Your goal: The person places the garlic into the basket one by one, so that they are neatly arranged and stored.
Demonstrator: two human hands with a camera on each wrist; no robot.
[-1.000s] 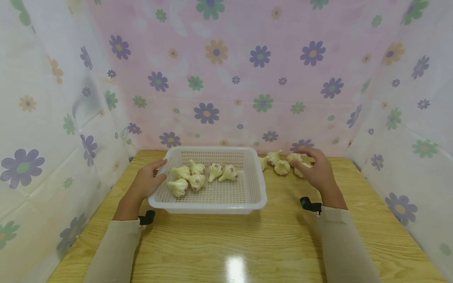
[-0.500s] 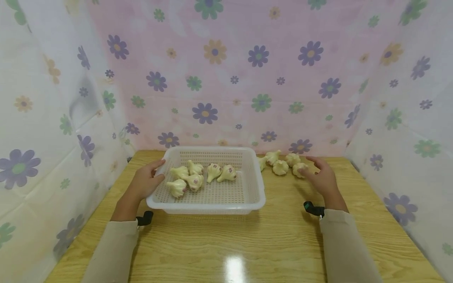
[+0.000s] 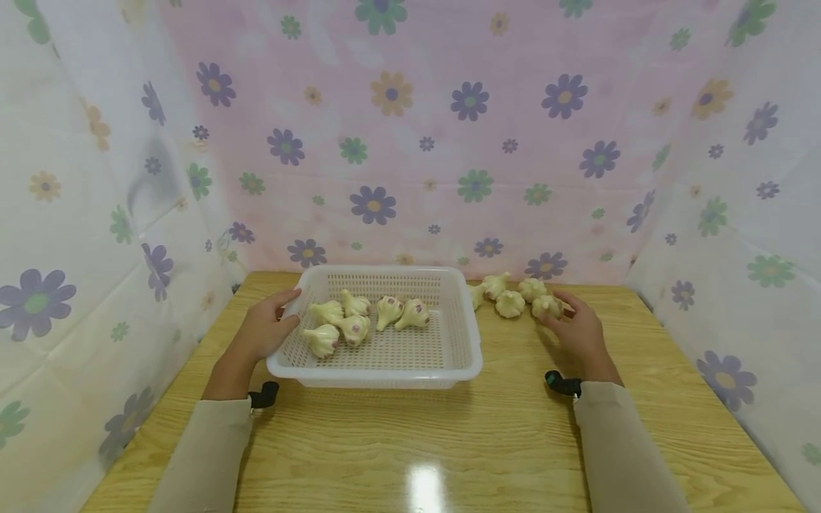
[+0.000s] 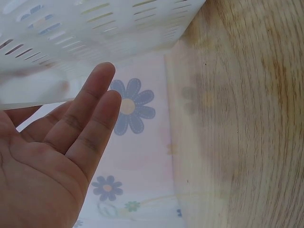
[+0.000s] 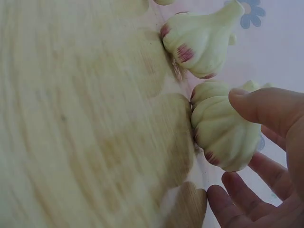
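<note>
A white slotted plastic basket stands on the wooden table, with several garlic bulbs inside it. At its left end my left hand grips the rim. In the left wrist view two fingers extend straight beside the basket's outer wall. To the right of the basket, my right hand has thumb and fingers around the nearest garlic bulb, which is still on the table. The thumb overlaps this bulb in the right wrist view, and part of a finger is hidden behind it.
More garlic bulbs lie grouped between the basket and my right hand, near the table's back edge. One is partly hidden by the basket's right rim. A flowered cloth hangs behind and along both sides of the wooden table.
My right hand draws back slightly from above the bulbs, then comes in around the nearest right-hand bulb. My left hand and the basket stay in place.
</note>
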